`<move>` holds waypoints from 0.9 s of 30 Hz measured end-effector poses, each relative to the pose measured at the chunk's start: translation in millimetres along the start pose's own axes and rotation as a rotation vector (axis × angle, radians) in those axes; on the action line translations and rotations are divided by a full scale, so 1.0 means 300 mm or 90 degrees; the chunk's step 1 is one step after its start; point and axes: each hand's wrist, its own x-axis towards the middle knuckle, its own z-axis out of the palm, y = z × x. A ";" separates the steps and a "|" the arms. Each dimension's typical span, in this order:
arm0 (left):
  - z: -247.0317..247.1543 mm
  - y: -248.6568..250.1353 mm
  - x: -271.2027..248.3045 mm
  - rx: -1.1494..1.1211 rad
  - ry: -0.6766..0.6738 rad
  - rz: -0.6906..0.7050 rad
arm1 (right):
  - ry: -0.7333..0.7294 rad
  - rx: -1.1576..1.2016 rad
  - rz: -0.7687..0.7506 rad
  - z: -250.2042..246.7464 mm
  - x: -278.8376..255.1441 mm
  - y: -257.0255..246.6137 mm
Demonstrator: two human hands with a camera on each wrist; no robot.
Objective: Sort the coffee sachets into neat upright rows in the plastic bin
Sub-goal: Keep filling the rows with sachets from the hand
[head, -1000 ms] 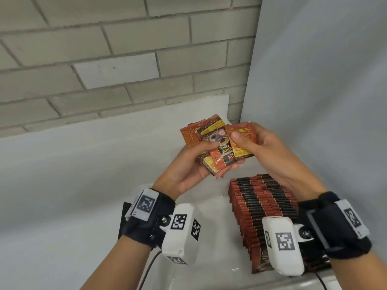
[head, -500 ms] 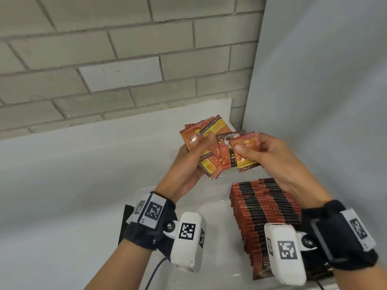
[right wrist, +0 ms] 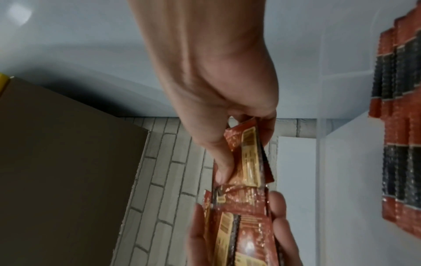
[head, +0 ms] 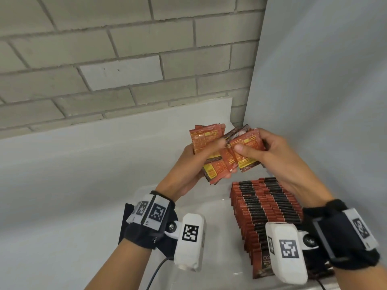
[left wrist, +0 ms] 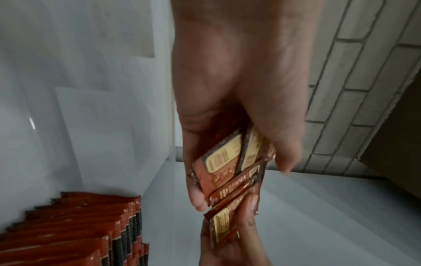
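Coffee sachets (head: 217,151), red-orange with yellow panels, held as a loose fan in mid-air above the plastic bin (head: 211,204). Gripped from below by the left hand (head: 188,170), thumb across the front and fingers curled behind the bunch. Pinched at the fan's right side by the right hand (head: 270,151), thumb and fingertips closed on the outermost sachets (head: 248,151). Overlapping at odd angles, some tilted, none squared up. Below, inside the clear bin, packed rows of sachets (head: 261,204) standing upright on edge, red and black bands lined up, filling the bin's right side; left part of the bin floor bare. Behind, a white board (head: 104,143) leaning against a grey brick wall (head: 125,59). At the left edge of the right wrist view, a brown cardboard box (right wrist: 56,162).
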 end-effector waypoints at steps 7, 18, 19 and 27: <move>-0.005 0.007 0.001 -0.023 0.025 -0.040 | 0.043 0.103 0.028 -0.006 -0.003 -0.017; -0.014 -0.004 0.005 -0.024 0.042 0.060 | -0.018 0.229 0.093 -0.019 -0.011 -0.034; -0.013 -0.008 0.007 -0.026 0.045 0.060 | -0.027 0.215 0.094 -0.014 -0.013 -0.033; -0.003 -0.006 0.005 -0.012 0.052 0.049 | -0.016 0.127 0.108 0.027 -0.021 -0.029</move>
